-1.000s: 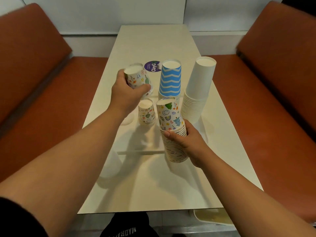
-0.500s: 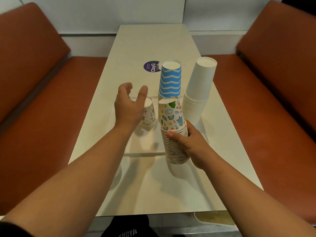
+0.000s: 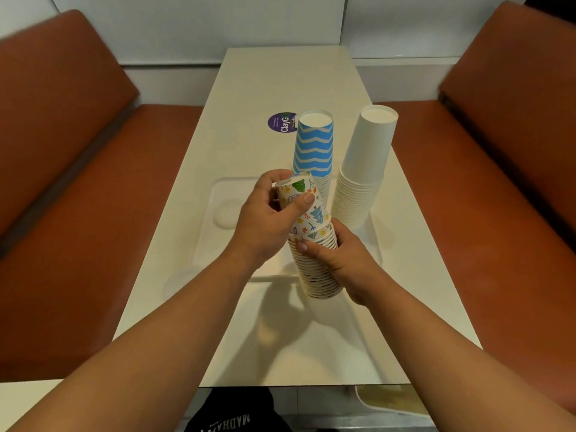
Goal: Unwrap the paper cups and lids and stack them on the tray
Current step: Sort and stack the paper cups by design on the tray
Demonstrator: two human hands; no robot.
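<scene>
My right hand (image 3: 339, 260) grips a tall upside-down stack of patterned paper cups (image 3: 318, 269) around its middle, held over the near edge of the white tray (image 3: 218, 244). My left hand (image 3: 265, 219) pinches the top patterned cup (image 3: 304, 201) of that stack, which is tilted to the left. Behind them on the tray stand an upside-down stack of blue zigzag cups (image 3: 314, 148) and a taller stack of plain white cups (image 3: 364, 169). The small patterned cups set down earlier are hidden behind my left hand.
The tray lies on a long white table (image 3: 280, 76) with a round purple sticker (image 3: 280, 122). Brown padded benches (image 3: 78, 182) run along both sides. A white object (image 3: 389, 400) shows below the table's near right edge.
My left hand let go of the small patterned cups on the tray, then came back right and took hold of the top cup of the stack in my right hand.
</scene>
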